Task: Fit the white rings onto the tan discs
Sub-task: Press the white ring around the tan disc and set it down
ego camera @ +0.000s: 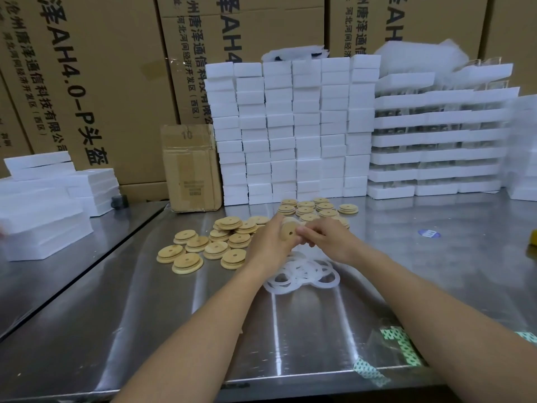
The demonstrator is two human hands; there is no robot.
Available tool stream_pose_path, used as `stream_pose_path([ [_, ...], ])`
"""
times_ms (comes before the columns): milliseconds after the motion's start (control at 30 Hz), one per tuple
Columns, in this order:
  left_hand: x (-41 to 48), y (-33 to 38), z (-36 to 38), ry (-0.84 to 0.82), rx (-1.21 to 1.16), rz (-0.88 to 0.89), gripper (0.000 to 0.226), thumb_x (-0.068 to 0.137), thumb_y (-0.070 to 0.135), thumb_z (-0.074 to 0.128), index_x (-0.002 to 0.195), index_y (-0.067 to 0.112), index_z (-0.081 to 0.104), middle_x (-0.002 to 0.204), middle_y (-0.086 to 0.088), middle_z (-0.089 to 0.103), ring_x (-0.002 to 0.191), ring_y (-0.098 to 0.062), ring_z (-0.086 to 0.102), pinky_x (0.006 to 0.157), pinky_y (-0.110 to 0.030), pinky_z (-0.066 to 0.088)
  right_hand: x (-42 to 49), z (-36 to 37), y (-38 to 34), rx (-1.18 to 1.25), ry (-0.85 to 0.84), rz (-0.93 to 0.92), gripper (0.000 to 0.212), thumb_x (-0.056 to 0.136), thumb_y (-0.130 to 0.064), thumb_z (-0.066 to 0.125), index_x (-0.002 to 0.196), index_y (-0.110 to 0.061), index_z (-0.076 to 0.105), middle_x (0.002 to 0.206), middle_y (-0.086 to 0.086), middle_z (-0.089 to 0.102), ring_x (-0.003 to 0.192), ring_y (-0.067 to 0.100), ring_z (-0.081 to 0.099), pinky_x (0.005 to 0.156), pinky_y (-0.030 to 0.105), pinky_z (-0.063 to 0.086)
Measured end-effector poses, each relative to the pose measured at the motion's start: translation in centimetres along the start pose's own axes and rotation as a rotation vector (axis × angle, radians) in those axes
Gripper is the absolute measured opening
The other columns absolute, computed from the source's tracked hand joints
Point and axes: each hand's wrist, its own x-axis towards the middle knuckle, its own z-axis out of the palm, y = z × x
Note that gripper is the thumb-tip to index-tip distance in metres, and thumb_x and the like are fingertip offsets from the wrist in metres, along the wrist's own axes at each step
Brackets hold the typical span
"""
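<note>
Left edge: white foam blocks (pixel 43 216) stacked on the steel table (pixel 116 330), small cardboard box (pixel 191 167) behind them. Loose tan discs (pixel 203 245) scattered left of centre, some overlapping. Left hand (pixel 267 242) grips the held disc (pixel 288 232) above the table, disc on edge, centre hole facing camera. Right hand (pixel 328 239) has its fingers curled, pinching that disc's right rim; possibly a ring under the fingers, too blurred to confirm. White rings (pixel 305 271) are heaped on the table just under both hands. More discs (pixel 313 207) in neat low stacks beyond the hands. Blue sticker (pixel 429 233) further right, green patterned tape (pixel 401 344) near the front edge.
</note>
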Motion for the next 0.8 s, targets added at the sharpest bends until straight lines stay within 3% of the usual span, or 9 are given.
stream_pose_path([
  [67, 0.3, 0.2, -0.3, -0.023, -0.231, -0.024, 0.024, 0.095, 0.032, 0.079, 0.105, 0.023, 0.06, 0.1, 0.007, 0.071, 0.082, -0.013, 0.072, 0.065, -0.028, 0.054, -0.1, -0.2, -0.2, 0.073, 0.036, -0.026, 0.04, 0.108, -0.042, 0.055, 0.078, -0.018, 0.068, 0.072, -0.008, 0.066, 0.069, -0.001, 0.061, 0.064, 0.013, 0.044],
  [133, 0.3, 0.5, -0.7, -0.06, -0.429, -0.04, 0.017, 0.097, 0.022, 0.079, 0.101, 0.027, 0.063, 0.094, 0.009, 0.075, 0.078, -0.008, 0.074, 0.062, -0.018, 0.055, 0.0, -0.3, -0.5, 0.189, 0.063, -0.028, 0.039, 0.108, -0.038, 0.056, 0.084, -0.009, 0.067, 0.079, -0.003, 0.067, 0.072, 0.001, 0.064, 0.062, 0.012, 0.046],
  [200, 0.2, 0.8, -1.2, -0.11, -0.532, -0.083, 0.013, 0.099, 0.026, 0.078, 0.103, 0.029, 0.066, 0.088, 0.013, 0.079, 0.075, -0.004, 0.076, 0.057, -0.013, 0.051, 0.0, -0.4, -0.7, 0.29, 0.071, -0.003, 0.04, 0.108, -0.036, 0.058, 0.089, -0.002, 0.065, 0.079, -0.005, 0.065, 0.074, 0.003, 0.064, 0.06, 0.015, 0.048],
  [267, 0.0, 1.2, -1.5, -0.142, -0.575, -0.126, 0.014, 0.1, 0.034, 0.076, 0.109, 0.029, 0.066, 0.091, 0.017, 0.08, 0.078, -0.003, 0.077, 0.058, -0.016, 0.049, -0.1, -0.4, -1.0, 0.359, 0.094, 0.011, 0.039, 0.108, -0.034, 0.059, 0.089, 0.001, 0.064, 0.079, -0.003, 0.063, 0.073, 0.005, 0.061, 0.06, 0.015, 0.046],
  [400, -0.2, 1.8, -1.9, -0.165, -0.647, -0.197, 0.034, 0.1, 0.044, 0.074, 0.124, 0.024, 0.063, 0.102, 0.014, 0.081, 0.09, -0.006, 0.078, 0.077, -0.036, 0.045, 0.3, -0.7, -1.8, 0.392, 0.189, 0.013, 0.034, 0.108, -0.027, 0.059, 0.081, -0.006, 0.064, 0.078, 0.004, 0.059, 0.073, 0.012, 0.054, 0.063, 0.016, 0.043],
  [500, -0.4, 2.0, -2.0, -0.183, -0.657, -0.216, 0.032, 0.101, 0.041, 0.073, 0.125, 0.023, 0.063, 0.1, 0.01, 0.082, 0.09, -0.007, 0.079, 0.077, -0.035, 0.047, 0.2, -1.2, -1.7, 0.368, 0.162, 0.007, 0.036, 0.107, -0.025, 0.059, 0.086, 0.004, 0.062, 0.08, 0.007, 0.058, 0.072, 0.011, 0.053, 0.061, 0.013, 0.042],
  [667, -0.6, 2.3, -2.0, -0.189, -0.676, -0.213, 0.028, 0.111, 0.042, 0.053, 0.126, 0.023, 0.067, 0.108, 0.006, 0.083, 0.094, -0.018, 0.082, 0.071, -0.03, 0.051, -0.7, -2.4, -1.5, 0.364, 0.105, 0.014, 0.033, 0.107, -0.034, 0.061, 0.082, -0.013, 0.065, 0.08, -0.006, 0.065, 0.075, 0.006, 0.06, 0.063, 0.019, 0.047],
  [800, -0.7, 2.4, -1.8, -0.132, -0.694, -0.238, 0.039, 0.114, 0.049, 0.039, 0.125, 0.022, 0.065, 0.104, 0.003, 0.083, 0.091, -0.02, 0.082, 0.073, -0.033, 0.055, -0.8, -1.8, -2.1, 0.34, 0.088, -0.033, 0.031, 0.105, -0.028, 0.064, 0.088, -0.003, 0.07, 0.086, 0.018, 0.066, 0.075, 0.013, 0.056, 0.062, 0.019, 0.044],
])
